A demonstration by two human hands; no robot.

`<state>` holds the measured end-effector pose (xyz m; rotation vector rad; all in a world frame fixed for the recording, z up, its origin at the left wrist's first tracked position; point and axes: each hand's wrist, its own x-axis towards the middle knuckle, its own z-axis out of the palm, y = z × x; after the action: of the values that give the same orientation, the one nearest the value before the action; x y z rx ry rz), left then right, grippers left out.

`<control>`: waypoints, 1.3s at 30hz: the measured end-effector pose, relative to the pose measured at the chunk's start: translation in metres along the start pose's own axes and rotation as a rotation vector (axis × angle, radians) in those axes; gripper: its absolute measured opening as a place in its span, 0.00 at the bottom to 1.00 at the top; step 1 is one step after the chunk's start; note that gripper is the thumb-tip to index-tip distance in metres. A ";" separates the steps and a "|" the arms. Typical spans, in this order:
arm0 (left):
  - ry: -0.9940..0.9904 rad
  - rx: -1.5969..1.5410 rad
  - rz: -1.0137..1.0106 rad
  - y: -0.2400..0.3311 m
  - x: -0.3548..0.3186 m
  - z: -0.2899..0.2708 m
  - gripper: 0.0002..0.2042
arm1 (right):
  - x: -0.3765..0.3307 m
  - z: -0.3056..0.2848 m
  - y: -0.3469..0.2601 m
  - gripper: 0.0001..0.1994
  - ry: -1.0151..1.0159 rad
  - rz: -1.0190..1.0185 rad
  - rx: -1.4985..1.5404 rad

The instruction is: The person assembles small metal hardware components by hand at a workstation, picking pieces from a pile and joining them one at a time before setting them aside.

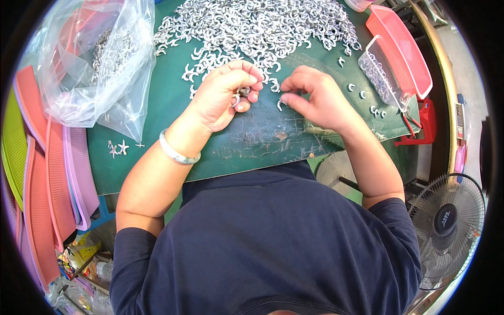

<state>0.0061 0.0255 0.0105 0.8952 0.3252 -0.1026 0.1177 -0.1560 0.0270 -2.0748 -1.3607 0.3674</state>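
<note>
A large heap of small silvery crescent-shaped metal pieces [262,26] spreads over the far part of the green table. Just in front of it, my left hand [228,94] is curled closed around several of these crescent pieces [242,93], which show between the thumb and fingers. My right hand [315,97], to its right, pinches one crescent piece [282,104] between thumb and forefinger, low over the table. A few loose crescents [274,85] lie between the two hands.
At the left stands a clear plastic bag [100,68] with more metal pieces, near some star-shaped pieces [123,146]. Stacked coloured baskets [55,178] line the left edge. On the right are a clear tray [375,76] of pieces, a pink basket [401,52] and a fan [446,231].
</note>
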 end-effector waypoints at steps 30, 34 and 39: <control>0.019 0.131 -0.072 -0.002 -0.009 0.004 0.04 | 0.005 0.019 0.008 0.06 0.159 0.052 0.110; 0.040 0.039 -0.092 -0.006 -0.008 0.003 0.04 | 0.005 0.016 0.004 0.05 0.229 -0.058 0.225; -0.020 0.033 -0.142 -0.004 -0.009 0.008 0.06 | 0.008 0.018 -0.003 0.06 0.367 -0.330 0.014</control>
<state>-0.0010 0.0165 0.0153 0.9027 0.3687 -0.2483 0.1092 -0.1420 0.0163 -1.7550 -1.4281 -0.1378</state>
